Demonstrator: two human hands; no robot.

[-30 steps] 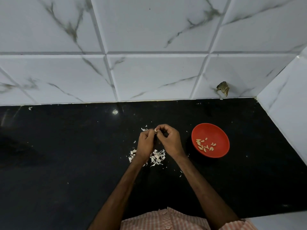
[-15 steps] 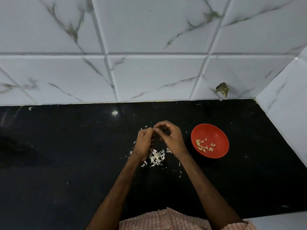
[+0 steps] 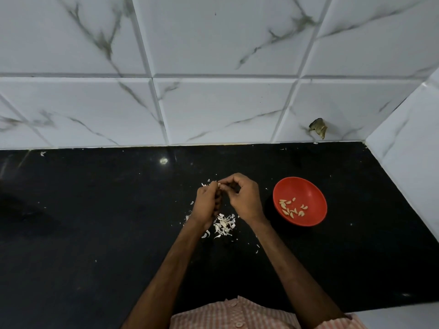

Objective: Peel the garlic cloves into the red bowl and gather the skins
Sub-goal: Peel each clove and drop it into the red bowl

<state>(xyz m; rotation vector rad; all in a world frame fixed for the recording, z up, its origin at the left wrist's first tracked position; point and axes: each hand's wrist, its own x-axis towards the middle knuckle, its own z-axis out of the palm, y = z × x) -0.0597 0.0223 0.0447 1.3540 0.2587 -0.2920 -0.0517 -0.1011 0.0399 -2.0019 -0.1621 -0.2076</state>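
Now your left hand (image 3: pixel 206 203) and right hand (image 3: pixel 245 198) meet just left of the bowl (image 3: pixel 308 186), both curled, pinching one clove (image 3: pixel 219 184). Skins (image 3: pixel 224 224) lie left of the bowl too, nearer you. Peel above that pile, so scraps stay together.

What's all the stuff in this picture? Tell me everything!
red bowl: one, red, on the counter right of the hands.
peeled garlic cloves: around ten, pale yellow, inside the red bowl.
garlic skins: one loose pile plus scattered bits, white, on the counter below the hands.
garlic clove: one, whitish, between the fingertips, mostly hidden.
counter: one, black, under everything.
wall tiles: several, white with grey veins, behind and right of the counter.
brown mark: one, brownish, low on the wall; cannot tell what it is.
shirt: one, pink-and-white checked, bottom edge.
left hand: one, pinches the garlic clove.
right hand: one, pinches it too.
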